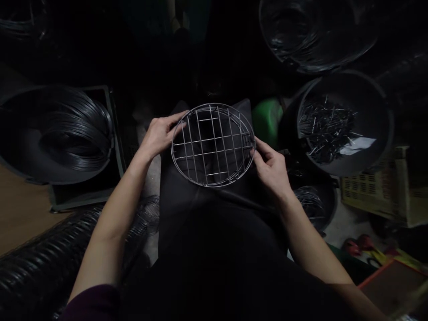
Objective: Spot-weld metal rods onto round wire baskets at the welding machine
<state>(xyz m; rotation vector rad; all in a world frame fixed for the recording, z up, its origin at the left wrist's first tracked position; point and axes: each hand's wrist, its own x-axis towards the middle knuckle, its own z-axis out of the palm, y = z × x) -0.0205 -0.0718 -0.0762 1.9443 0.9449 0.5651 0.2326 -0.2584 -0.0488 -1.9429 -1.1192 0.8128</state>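
Note:
A round metal wire rack [203,154] with crossing bars is held level above my lap, in the middle of the head view. My left hand [160,136] grips its left rim, fingers reaching along the upper left edge. On the opposite side, my right hand [270,165] has thumb and fingers closed on the right rim, beside a small cluster of short wires at the edge. More rings show beneath the top one, so it may be a stack or a basket; I cannot tell which. Under it lies dark cloth [180,200] over my legs.
A coil of dark wire [76,129] rests in a black tub at left. At right, a black bucket [377,102] holds many short wire pieces and a white scrap [359,145]. A yellow crate [371,191], a green object [267,117] and wire-mesh rolls [43,263] stand close around.

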